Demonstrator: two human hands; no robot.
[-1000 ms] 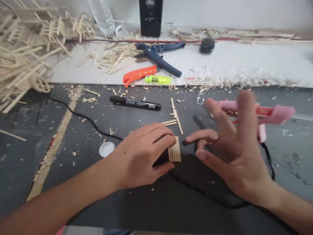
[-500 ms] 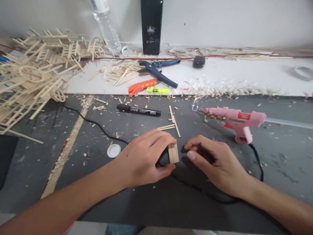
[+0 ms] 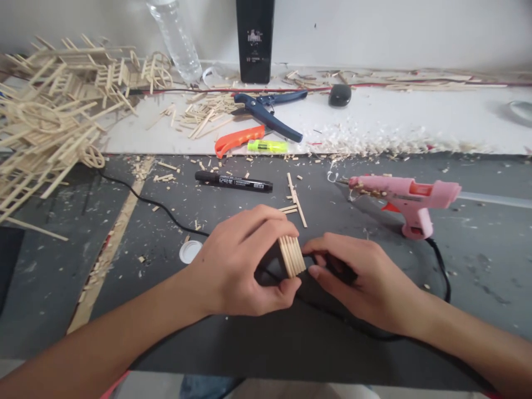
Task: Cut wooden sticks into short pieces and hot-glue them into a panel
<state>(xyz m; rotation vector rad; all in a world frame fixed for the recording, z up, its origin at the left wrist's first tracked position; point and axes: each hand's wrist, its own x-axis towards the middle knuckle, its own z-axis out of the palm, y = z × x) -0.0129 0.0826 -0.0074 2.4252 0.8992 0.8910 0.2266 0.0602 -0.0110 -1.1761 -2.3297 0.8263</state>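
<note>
Between the thumb and fingers of my left hand (image 3: 249,263) is a small bundle of short wooden sticks (image 3: 292,256), lined up side by side and tilted a little. Just right of it is my right hand (image 3: 357,271), its fingers curved and the thumb apart from the index finger, with nothing visible between them. Its fingertips come close to the sticks' right side; whether they touch I cannot tell. Beyond the hands lie a few loose wooden sticks (image 3: 301,211), and a black permanent marker (image 3: 233,182) rests to their left.
A pink glue gun (image 3: 405,194) lies at the right, its black cable (image 3: 441,271) curving toward me. Blue cutters (image 3: 266,116), an orange-handled tool (image 3: 238,139) and a black box (image 3: 255,44) are further back. A stick structure (image 3: 54,122) fills the left. A white cap (image 3: 190,252) sits by my left wrist.
My left hand has tilted the stick bundle, showing more of its face. My right hand has moved left, bringing its fingertips closer to the bundle. The view has shifted slightly.
</note>
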